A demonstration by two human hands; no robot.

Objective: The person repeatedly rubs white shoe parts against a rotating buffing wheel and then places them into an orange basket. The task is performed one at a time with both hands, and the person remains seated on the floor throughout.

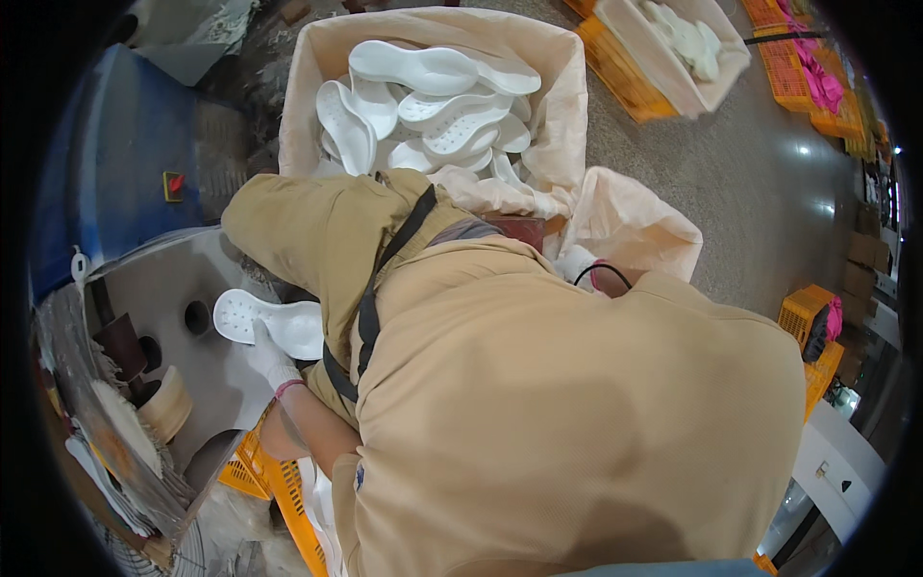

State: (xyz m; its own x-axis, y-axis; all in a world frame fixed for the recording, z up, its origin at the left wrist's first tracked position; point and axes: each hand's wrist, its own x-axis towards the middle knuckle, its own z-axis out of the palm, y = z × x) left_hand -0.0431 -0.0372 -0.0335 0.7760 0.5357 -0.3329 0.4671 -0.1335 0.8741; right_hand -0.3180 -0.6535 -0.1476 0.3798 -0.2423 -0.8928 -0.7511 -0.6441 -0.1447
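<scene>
Sack (567,106) full of white soles (423,106), left hand (269,361) gripping one sole (274,322), right hand hidden

Even, bright indoor light fills the scene, with small white glare spots on the polished grey floor (760,183) at far right. The pile of white moulded shoe soles (423,106) is nearly blown out. Soft shadows fold across the tan jacket (538,413). Fisheye bending curves the edges, and a black vignette rings the slightly soft picture
</scene>
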